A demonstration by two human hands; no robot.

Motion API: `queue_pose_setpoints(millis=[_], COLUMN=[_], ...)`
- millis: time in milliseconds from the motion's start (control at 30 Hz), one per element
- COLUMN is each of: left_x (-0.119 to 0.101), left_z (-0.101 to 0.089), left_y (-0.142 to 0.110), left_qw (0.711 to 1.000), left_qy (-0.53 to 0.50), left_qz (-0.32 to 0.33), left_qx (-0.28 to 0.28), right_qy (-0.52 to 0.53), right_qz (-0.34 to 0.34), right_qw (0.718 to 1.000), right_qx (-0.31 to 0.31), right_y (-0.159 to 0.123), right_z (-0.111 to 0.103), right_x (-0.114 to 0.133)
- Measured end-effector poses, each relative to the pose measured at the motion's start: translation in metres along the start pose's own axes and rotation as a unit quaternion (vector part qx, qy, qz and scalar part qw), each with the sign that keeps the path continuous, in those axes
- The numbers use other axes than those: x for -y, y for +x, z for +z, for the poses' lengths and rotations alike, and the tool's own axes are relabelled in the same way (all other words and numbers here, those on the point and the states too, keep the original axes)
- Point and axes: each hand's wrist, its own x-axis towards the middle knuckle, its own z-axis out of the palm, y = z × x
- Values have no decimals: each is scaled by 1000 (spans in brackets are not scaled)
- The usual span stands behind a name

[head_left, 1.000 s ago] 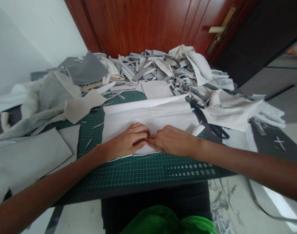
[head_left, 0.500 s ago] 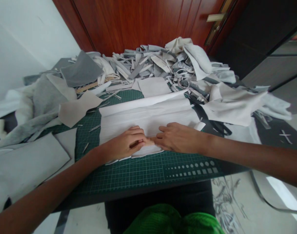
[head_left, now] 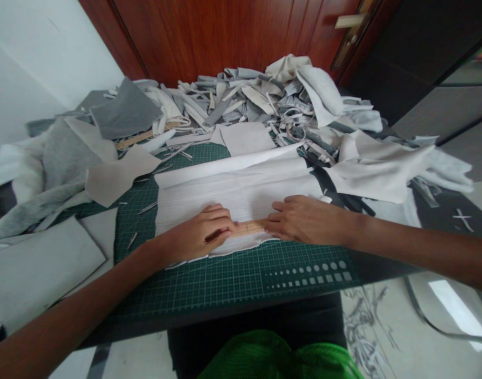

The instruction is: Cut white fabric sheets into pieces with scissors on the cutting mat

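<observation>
A white sheet of material with fine lines across it lies on the green cutting mat, its far edge curled over. Across its near part rests a wooden ruler, its middle bare between my hands. My left hand has its fingers curled at the ruler's left end, thumb and fingertips pinched on it. On the other side, my right hand is closed over the ruler's right part with bent fingers. Both hands hide the ruler's ends.
Grey and white scraps are heaped along the back, before a wooden door. Larger flat pieces lie at the left. A pale cloth piece sits to the right, near a dark strap.
My right hand has slid to the right, baring more of the ruler between the hands. The left hand keeps its place on the ruler. The view has shifted slightly.
</observation>
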Motion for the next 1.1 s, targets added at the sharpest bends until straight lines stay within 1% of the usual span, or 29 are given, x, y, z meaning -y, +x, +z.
queue_pose_setpoints(millis=[300, 433, 600, 667, 767, 867, 967, 1033, 1100], left_x=[3, 5, 3, 2, 1, -1, -4, -7, -10], left_z=[1, 2, 0, -1, 0, -2, -7, -12, -13], left_y=[-2, -3, -1, -1, -1, 0, 5, 15, 32], left_qw=[1000, 1000, 1000, 1000, 1000, 1000, 999, 999, 996], left_qy=[7, 5, 5, 5, 6, 12, 18, 33, 75], left_qz=[-1, 3, 8, 8, 6, -5, -21, -23, -8], left_qx=[4, 0, -1, 0, 2, 5, 18, 35, 47], right_qy=[-18, -37, -49, -39, 20, 101, 133, 134, 139], right_qz=[0, 6, 7, 6, 41, 74, 90, 99, 107], right_qw=[1000, 999, 998, 998, 997, 988, 972, 961, 952], right_qx=[-13, -17, -36, -42, -56, -92, -170, -222, -253], right_y=[-23, -38, -56, -62, -71, -84, -100, -110, -119], right_z=[10, 13, 16, 16, 20, 30, 44, 51, 56], right_x=[-10, -15, -24, -27, -31, -29, -21, -14, -8])
